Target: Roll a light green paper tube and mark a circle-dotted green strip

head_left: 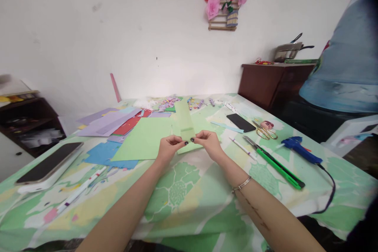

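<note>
My left hand [169, 147] and my right hand [210, 143] both pinch the near end of a long light green paper strip [184, 120]. The strip lies on the table and runs away from me. Its near end is folded, and my fingertips press on the fold from both sides. A larger green sheet [144, 138] lies just left of my left hand. A silver bracelet sits on my right wrist.
Coloured papers [109, 124] lie at the left. A phone on a white stand [49, 165] and pens [79, 191] are near left. To the right lie a black phone [240, 122], scissors [265, 130], a green cutter [277, 167] and a blue glue gun [299, 149]. A person in blue [342, 63] stands far right.
</note>
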A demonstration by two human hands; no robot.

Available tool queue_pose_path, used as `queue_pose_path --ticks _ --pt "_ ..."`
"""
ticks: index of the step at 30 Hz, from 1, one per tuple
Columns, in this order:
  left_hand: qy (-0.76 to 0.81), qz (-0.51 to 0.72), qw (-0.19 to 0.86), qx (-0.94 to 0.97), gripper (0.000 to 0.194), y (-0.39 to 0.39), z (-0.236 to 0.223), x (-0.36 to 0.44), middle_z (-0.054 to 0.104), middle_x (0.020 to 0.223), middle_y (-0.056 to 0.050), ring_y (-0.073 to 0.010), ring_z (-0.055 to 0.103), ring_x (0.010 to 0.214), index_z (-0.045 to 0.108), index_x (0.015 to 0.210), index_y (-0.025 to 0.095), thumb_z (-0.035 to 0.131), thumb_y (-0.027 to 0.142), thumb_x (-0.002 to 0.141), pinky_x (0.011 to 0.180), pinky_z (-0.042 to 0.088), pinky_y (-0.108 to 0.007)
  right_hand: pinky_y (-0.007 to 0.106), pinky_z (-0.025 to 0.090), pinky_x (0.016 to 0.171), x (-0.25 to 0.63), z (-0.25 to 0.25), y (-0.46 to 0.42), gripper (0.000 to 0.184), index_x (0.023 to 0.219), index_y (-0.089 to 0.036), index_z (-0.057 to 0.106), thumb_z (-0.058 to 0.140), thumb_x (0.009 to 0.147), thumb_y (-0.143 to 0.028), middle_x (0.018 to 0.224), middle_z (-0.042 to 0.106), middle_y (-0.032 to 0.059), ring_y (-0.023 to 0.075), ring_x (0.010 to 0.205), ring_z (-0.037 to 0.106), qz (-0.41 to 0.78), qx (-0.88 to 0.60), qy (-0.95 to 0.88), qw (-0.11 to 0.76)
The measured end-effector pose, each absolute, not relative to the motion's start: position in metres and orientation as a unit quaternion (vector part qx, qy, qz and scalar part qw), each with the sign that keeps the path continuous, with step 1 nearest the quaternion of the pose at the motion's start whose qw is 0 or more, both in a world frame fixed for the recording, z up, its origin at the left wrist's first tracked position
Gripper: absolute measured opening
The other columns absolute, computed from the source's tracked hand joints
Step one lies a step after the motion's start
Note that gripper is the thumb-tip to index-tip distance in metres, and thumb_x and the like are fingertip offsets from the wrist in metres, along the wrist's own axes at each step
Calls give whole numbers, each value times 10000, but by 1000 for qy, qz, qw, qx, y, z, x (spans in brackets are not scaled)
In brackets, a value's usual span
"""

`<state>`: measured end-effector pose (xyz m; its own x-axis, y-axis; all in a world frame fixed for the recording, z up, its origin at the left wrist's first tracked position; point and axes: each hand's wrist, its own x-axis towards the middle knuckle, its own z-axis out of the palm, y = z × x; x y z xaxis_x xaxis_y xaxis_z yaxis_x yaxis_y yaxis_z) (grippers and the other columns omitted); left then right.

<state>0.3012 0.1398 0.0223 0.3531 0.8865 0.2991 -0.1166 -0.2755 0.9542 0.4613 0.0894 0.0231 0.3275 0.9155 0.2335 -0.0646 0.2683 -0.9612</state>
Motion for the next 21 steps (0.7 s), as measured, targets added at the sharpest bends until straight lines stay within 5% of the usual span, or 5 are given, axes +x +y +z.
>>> queue_pose_path --ticks 7,21 --pt "288 475 563 612 232 137 24 300 674 667 -30 -176 645 679 657 675 139 777 321 594 714 513 -313 250 409 589 461 25 87 297 559 -152 574 804 463 -314 584 605 -8 104 557 532 379 -465 -446 665" --pt "306 473 547 619 219 136 26 302 648 615 -8 -138 613 623 637 627 144 792 283 560 633 479 -254 242 399 577 461 21 90 302 577 -153 560 809 480 -293 562 595 -16 103 549 535 388 -455 -444 668"
